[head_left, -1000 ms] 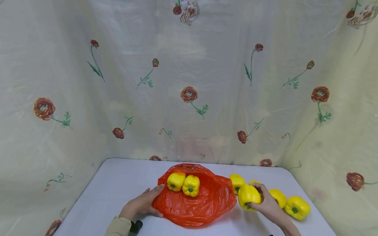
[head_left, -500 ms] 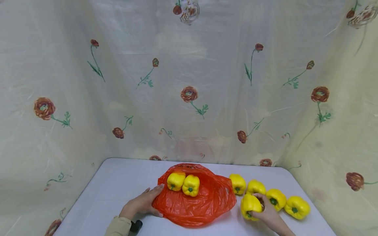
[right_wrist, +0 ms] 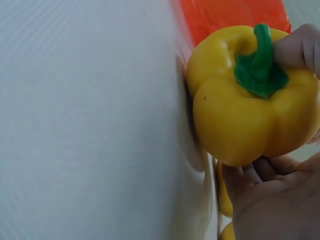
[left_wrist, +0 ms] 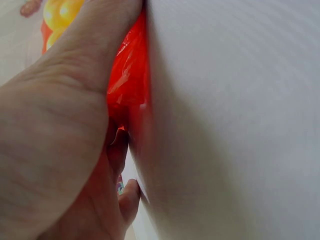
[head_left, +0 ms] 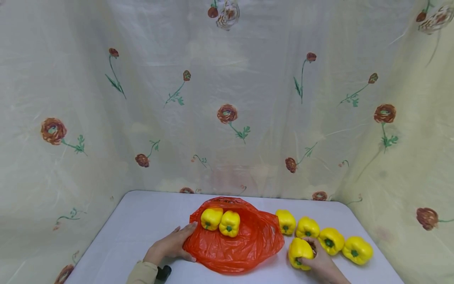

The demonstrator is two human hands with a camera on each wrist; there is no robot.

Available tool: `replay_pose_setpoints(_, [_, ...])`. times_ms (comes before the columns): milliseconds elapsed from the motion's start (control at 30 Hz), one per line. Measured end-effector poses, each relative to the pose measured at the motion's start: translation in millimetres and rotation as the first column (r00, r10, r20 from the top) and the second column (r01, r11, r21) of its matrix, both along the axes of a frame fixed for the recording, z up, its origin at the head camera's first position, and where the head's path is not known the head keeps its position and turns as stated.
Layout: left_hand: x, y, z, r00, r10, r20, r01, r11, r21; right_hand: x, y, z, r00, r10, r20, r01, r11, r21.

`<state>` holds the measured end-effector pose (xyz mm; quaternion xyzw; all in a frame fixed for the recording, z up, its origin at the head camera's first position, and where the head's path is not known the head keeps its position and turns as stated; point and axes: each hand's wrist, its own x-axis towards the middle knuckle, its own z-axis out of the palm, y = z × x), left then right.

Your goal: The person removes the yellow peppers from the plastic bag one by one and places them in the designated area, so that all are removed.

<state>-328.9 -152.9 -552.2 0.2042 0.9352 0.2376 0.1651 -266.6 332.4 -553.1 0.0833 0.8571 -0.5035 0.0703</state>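
A yellow bell pepper point(head_left: 300, 253) with a green stem is gripped in my right hand point(head_left: 320, 262), in front of the row of peppers. In the right wrist view the pepper point(right_wrist: 245, 110) is close to the table surface, thumb by its stem. My left hand point(head_left: 172, 245) rests at the left edge of a red plastic bag point(head_left: 241, 252), fingers extended against it and thumb at its lower edge. Two yellow bell peppers, one on the left point(head_left: 211, 219) and one on the right point(head_left: 229, 223), lie side by side on the bag. The left wrist view mostly shows palm and table.
Several yellow bell peppers stand in a slanting row right of the bag, from the one beside it point(head_left: 285, 222) to the rightmost one point(head_left: 357, 250). The white table point(head_left: 149, 213) is backed by a flower-patterned curtain point(head_left: 262, 118).
My right hand has moved down toward the near edge with the bell pepper, uncovering the row behind it. The left hand and the bag have stayed in place.
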Motion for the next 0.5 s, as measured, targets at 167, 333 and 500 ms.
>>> replay_pose_setpoints(167, [-0.2,-0.4,0.6,1.0,0.001,0.001,-0.001,1.0,-0.001,-1.0,2.1,-1.0,1.0,0.003,0.003,-0.003,0.999,0.044])
replay_pose_setpoints(333, [0.9,-1.0,1.3,1.0,0.004,0.002,-0.004,1.0,-0.001,-0.7,4.2,-1.4,1.0,0.021,-0.002,-0.021,0.998,0.064])
replay_pose_setpoints(500, [0.7,-0.6,0.2,1.0,0.004,0.008,-0.004,1.0,0.002,2.9,5.9,2.5,0.998,0.057,0.021,-0.059,0.994,0.09])
